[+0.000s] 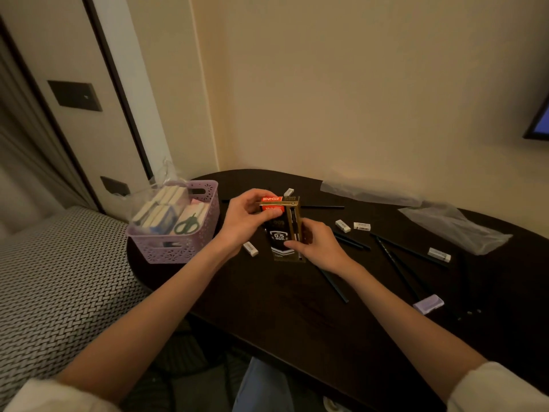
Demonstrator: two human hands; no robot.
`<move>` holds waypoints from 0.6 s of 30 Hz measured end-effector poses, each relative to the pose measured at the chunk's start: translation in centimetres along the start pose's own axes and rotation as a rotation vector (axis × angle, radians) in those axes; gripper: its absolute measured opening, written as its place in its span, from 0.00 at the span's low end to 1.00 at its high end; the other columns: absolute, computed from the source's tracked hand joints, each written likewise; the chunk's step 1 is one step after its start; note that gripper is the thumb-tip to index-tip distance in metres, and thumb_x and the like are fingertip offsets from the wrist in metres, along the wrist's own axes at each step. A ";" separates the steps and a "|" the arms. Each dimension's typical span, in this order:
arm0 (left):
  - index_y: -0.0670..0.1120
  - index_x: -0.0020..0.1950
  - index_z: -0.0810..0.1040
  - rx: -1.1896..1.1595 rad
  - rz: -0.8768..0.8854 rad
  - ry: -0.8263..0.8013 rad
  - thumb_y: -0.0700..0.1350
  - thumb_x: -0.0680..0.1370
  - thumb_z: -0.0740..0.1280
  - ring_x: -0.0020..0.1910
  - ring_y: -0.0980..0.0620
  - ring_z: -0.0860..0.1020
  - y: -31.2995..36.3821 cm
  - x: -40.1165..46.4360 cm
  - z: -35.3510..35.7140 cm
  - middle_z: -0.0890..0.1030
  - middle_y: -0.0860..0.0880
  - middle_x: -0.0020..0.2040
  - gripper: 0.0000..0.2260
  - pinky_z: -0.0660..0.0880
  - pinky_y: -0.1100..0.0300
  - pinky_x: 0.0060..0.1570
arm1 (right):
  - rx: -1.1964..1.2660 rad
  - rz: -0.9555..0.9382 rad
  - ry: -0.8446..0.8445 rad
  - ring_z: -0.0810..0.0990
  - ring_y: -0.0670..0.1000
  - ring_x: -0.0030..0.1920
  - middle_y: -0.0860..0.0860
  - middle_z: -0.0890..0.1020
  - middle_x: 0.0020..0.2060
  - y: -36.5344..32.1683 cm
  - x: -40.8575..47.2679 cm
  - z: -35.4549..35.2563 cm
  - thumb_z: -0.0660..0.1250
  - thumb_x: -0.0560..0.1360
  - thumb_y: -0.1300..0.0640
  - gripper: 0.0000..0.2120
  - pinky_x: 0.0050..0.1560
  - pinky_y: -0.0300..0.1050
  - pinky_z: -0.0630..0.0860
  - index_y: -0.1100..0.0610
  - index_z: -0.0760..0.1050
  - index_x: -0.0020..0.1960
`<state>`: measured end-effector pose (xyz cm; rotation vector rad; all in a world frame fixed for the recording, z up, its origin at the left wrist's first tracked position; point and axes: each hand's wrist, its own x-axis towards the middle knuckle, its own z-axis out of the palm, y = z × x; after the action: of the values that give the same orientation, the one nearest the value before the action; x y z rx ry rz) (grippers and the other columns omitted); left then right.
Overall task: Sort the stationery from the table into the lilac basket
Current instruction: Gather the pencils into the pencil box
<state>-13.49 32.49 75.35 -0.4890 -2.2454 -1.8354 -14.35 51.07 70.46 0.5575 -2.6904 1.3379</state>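
Black-and-gold cardboard, w/ a red flap on top: that was the pen box point(282, 230), held upright in the air just right of the lilac basket point(178, 242), above the dark table point(267, 307). The left hand point(246, 218) was curled round the box's top, thumb pressed on the red flap. The right hand point(315, 245) gripped the lower right side, fingers wrapped behind, thumb on the front. Both hands were closed on the box; neither was free.

The step in hand was, I judge, closing or checking the flap before the box goes to the basket. To do it well: keep the right hand firm as support, tuck the flap fully w/ the left thumb, so pens cannot slip out.

The basket already held white packs & green scissors point(186, 225), approx. full on its left side. The box should prob. go in standing, at the basket's near right corner beside the scissors.

Further right of the basket, erasers point(343, 226), dark pencils point(395, 263) & a lilac sharpener point(429, 303) lay on the table, not yet sorted.
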 end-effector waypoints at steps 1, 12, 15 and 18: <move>0.52 0.53 0.78 -0.005 -0.018 0.030 0.38 0.73 0.72 0.54 0.58 0.80 -0.1 0.0 -0.5 0.82 0.51 0.53 0.12 0.78 0.57 0.56 | 0.005 -0.013 -0.006 0.78 0.41 0.47 0.47 0.80 0.52 -0.3 0.3 0.3 0.73 0.73 0.55 0.21 0.43 0.33 0.74 0.54 0.73 0.63; 0.44 0.64 0.75 0.013 0.013 0.235 0.42 0.75 0.71 0.55 0.53 0.81 2.6 3.1 -9.5 0.81 0.48 0.56 0.18 0.79 0.56 0.53 | 0.127 -0.157 -0.038 0.82 0.49 0.52 0.53 0.81 0.54 -7.7 9.4 4.1 0.74 0.71 0.57 0.21 0.52 0.47 0.79 0.57 0.69 0.60; 0.44 0.70 0.69 0.078 -0.034 0.265 0.45 0.78 0.67 0.56 0.55 0.79 3.0 4.8 -12.4 0.79 0.47 0.59 0.21 0.79 0.63 0.50 | 0.247 -0.133 -0.029 0.81 0.51 0.55 0.54 0.80 0.56 -10.0 12.2 5.9 0.74 0.71 0.57 0.23 0.55 0.49 0.79 0.58 0.69 0.62; 0.43 0.73 0.66 0.188 -0.188 0.235 0.46 0.79 0.66 0.59 0.49 0.77 1.8 5.9 -15.1 0.76 0.44 0.63 0.24 0.77 0.60 0.51 | 0.350 -0.028 -0.014 0.80 0.51 0.55 0.55 0.81 0.56 -11.1 14.4 7.8 0.73 0.72 0.59 0.19 0.56 0.49 0.78 0.60 0.74 0.60</move>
<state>-19.10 18.79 82.26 -0.0287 -2.3324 -1.6390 -23.16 34.72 77.40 0.6313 -2.4576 1.8160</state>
